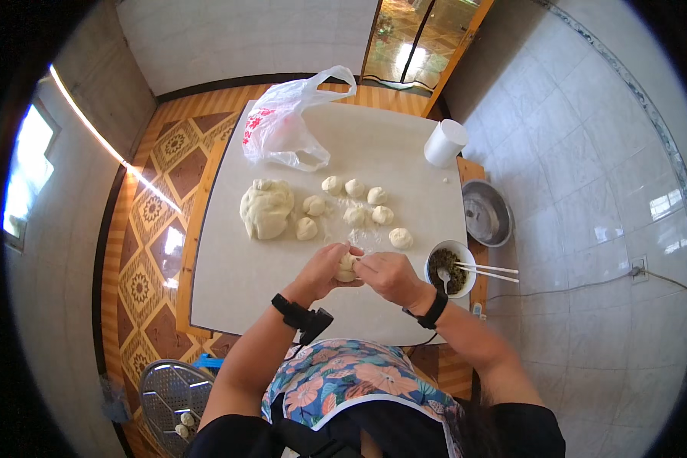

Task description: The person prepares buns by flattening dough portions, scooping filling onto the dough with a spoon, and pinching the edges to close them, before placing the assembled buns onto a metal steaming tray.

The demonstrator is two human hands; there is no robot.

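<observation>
Cupped in my left hand (325, 266) is a small dough bun (346, 268), held just above the near part of the table. My right hand (390, 272) pinches the top right edge of the same bun with thumb and fingers. Beyond my hands several round dough pieces (377, 196) lie on the floured tabletop (252, 286). A large lump of dough (267, 209) rests to their left. Right of my right hand stands a white bowl (468, 250) of dark chopped filling (449, 260), with a metal spoon (444, 277) in it and chopsticks (492, 270) across its rim.
A plastic bag (286, 120) sits at the table's far left, and a white cylindrical container (445, 143) at the far right. Off the right edge is a metal basin (486, 214). A perforated metal steamer tray (169, 389) holding small buns is at lower left. A cord (561, 292) runs along the wall.
</observation>
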